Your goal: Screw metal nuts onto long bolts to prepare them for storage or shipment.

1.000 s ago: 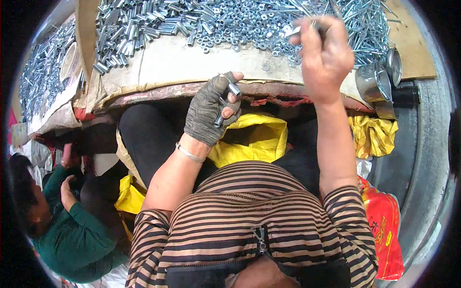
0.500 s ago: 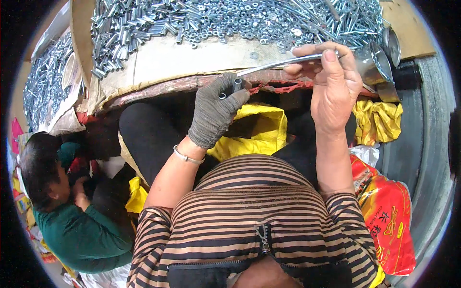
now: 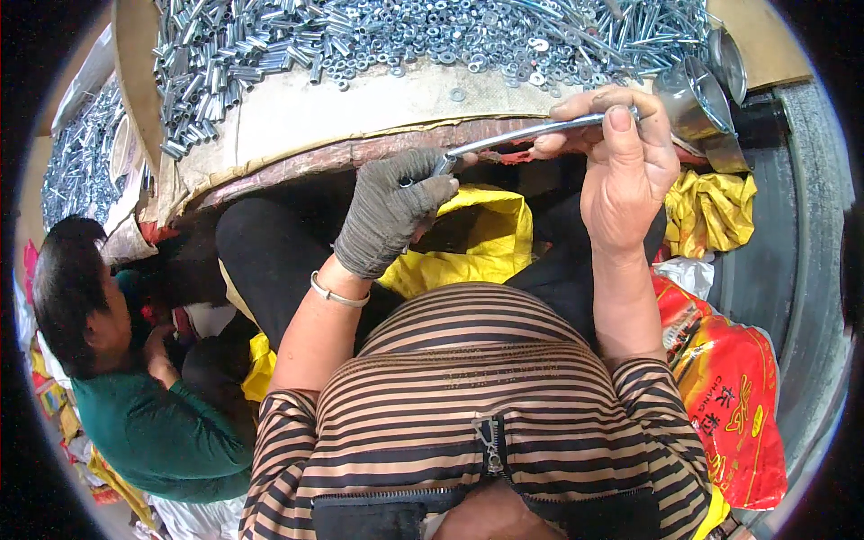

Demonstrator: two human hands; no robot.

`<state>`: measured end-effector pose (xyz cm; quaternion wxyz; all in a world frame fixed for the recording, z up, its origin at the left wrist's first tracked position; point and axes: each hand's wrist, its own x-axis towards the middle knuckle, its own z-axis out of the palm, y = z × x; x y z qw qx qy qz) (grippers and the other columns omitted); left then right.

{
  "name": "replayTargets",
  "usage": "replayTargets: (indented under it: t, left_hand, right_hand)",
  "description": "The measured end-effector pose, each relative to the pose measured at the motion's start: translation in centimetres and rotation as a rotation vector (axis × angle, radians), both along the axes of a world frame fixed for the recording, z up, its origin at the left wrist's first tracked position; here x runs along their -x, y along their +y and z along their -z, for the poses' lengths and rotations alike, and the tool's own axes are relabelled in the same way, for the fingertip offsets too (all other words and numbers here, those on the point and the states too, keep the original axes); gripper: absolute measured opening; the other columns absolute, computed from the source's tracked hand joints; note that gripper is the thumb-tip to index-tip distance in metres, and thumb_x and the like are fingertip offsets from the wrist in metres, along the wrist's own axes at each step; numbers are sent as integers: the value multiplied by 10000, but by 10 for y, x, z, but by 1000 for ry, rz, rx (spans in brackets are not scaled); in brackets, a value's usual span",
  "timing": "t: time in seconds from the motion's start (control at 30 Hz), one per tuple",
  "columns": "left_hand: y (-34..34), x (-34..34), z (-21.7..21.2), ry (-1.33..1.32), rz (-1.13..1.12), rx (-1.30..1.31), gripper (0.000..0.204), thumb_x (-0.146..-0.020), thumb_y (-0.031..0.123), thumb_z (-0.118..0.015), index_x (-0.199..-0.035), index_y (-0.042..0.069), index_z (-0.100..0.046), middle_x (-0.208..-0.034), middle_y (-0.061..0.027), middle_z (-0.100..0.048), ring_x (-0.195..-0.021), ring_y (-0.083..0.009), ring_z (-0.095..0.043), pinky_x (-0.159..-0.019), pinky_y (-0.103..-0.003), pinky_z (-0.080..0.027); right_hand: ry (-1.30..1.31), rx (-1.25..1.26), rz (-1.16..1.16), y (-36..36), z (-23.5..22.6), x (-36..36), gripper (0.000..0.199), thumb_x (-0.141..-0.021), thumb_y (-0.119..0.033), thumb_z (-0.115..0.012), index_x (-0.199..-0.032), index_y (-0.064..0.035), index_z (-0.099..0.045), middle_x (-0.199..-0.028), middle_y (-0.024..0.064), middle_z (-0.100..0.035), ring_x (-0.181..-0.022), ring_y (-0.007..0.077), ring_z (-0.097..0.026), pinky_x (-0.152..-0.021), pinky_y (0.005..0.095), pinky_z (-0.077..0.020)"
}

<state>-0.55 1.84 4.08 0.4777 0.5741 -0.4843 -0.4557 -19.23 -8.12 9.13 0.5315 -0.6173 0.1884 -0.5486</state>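
My left hand (image 3: pixel 389 214), in a grey knitted glove, is closed around a short metal sleeve (image 3: pixel 443 166), whose end sticks up between thumb and fingers. My bare right hand (image 3: pixel 630 184) pinches a long, thin silvery metal rod (image 3: pixel 526 132) between thumb and fingers. The rod slants down to the left, and its tip meets the mouth of the sleeve; whether it has entered cannot be made out. Both hands are just in front of the work table's near edge, above my lap.
The table (image 3: pixel 297 112) carries heaped metal sleeves (image 3: pixel 211 58), washers and nuts (image 3: pixel 423 49), and long bolts (image 3: pixel 648 36). A metal cup (image 3: pixel 697 101) lies at its right. A yellow sack (image 3: pixel 490 238) is between my knees. A person (image 3: pixel 148 423) in green sits at left; a red bag (image 3: pixel 738 405) lies right.
The rod's tip has come down from above the left hand to the sleeve's mouth. My left hand has shifted slightly left. The person at left has raised their head a little.
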Motion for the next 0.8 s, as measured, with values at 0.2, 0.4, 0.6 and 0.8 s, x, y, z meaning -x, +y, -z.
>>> replayTargets:
  t: [0.2, 0.4, 0.6, 0.8]
  left_hand:
    - [2, -4, -6, 499, 196, -156, 308, -854, 197, -596, -1082, -7, -636, -611, 18, -486, -431, -41, -414, -379, -181, -297]
    - [-3, -14, 3, 1113, -267, 64, 207, -952, 216, -498, -1054, 48, -563, -641, -39, -531, -392, -63, -375, -372, -198, -297]
    - [-4, -9, 8, 955, -52, -127, 222, -906, 263, -574, -946, 46, -563, -586, -12, -516, -364, -58, -371, -351, -206, -291]
    - [1, -15, 13, 832, 37, -215, 249, -877, 289, -602, -811, 52, -563, -531, -36, -526, -348, -63, -394, -338, -183, -282]
  right_hand:
    - [29, -84, -71, 4, 8, 0, 186, -977, -181, -458, -973, 1, -497, -864, 160, -651, -642, 178, -655, -579, 285, -561]
    - [360, -406, -404, 6, 30, 5, 244, -965, -180, -489, -1056, 32, -568, -820, 126, -656, -678, 171, -659, -602, 257, -534]
    - [577, -359, -441, 17, 38, -29, 237, -897, -202, -607, -732, -33, -632, -604, -15, -579, -534, 39, -526, -479, 199, -427]
    - [578, -321, -521, -13, 37, -49, 164, -861, -166, -640, -762, -37, -622, -642, -13, -565, -530, 43, -510, -477, 201, -401]
